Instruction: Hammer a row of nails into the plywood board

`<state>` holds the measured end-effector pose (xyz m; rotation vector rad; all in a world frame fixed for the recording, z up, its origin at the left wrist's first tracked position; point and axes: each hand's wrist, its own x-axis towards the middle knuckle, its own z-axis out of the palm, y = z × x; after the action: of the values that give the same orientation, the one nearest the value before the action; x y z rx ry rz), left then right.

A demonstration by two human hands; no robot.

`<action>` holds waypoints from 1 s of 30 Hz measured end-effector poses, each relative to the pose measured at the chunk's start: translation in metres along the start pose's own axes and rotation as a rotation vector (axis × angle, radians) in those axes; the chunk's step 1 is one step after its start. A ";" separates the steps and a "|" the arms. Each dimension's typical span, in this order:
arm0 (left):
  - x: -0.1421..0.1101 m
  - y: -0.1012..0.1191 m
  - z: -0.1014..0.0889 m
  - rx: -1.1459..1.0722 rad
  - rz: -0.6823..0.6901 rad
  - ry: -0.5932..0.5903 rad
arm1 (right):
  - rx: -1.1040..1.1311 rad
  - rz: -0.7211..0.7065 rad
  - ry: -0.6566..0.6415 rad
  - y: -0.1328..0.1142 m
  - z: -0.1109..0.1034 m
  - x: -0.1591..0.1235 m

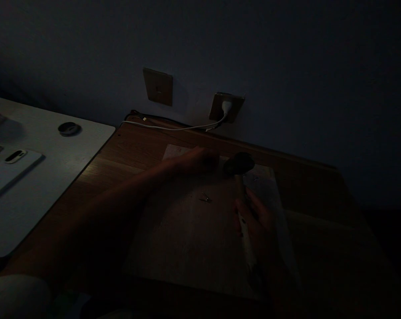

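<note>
Hammer (239, 164) is what I have in the right hand (260, 217), the grip wrapped around its pale handle, and I judge this to be a moment of placing and lining up. Its head looks dark and blunt, held over the far right part of a flat board (187, 239), just beside the left hand (197, 159). That hand is curled low at the board's far side; I cannot tell whether its grip pinches anything (the light is very poor). Any swing from here would call for clear left fingers and a squarely turned head. Nearer me, a few thin metal pieces (205, 199), possibly nails, lie loose on the board, which rests on the wooden tabletop (120, 153). Beyond, a white cable (167, 129) runs to a plug (226, 106) in the wall; leftward, a pale phone (14, 170) lies on a white surface (70, 177).
</note>
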<state>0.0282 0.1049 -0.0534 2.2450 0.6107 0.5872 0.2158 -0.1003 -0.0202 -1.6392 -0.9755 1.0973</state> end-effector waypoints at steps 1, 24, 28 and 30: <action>0.000 0.000 0.000 -0.005 0.011 0.005 | 0.008 0.006 -0.005 0.000 0.000 0.000; -0.003 -0.004 -0.001 0.000 -0.030 0.038 | -0.004 -0.055 -0.021 -0.004 0.021 0.005; -0.003 -0.003 -0.001 0.014 -0.031 0.048 | -0.011 -0.048 -0.012 -0.002 0.019 0.006; -0.003 -0.003 -0.001 0.016 -0.041 0.054 | -0.018 -0.035 -0.025 -0.001 0.019 0.006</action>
<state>0.0242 0.1052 -0.0555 2.2322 0.6889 0.6264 0.1997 -0.0899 -0.0239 -1.6202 -1.0291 1.0901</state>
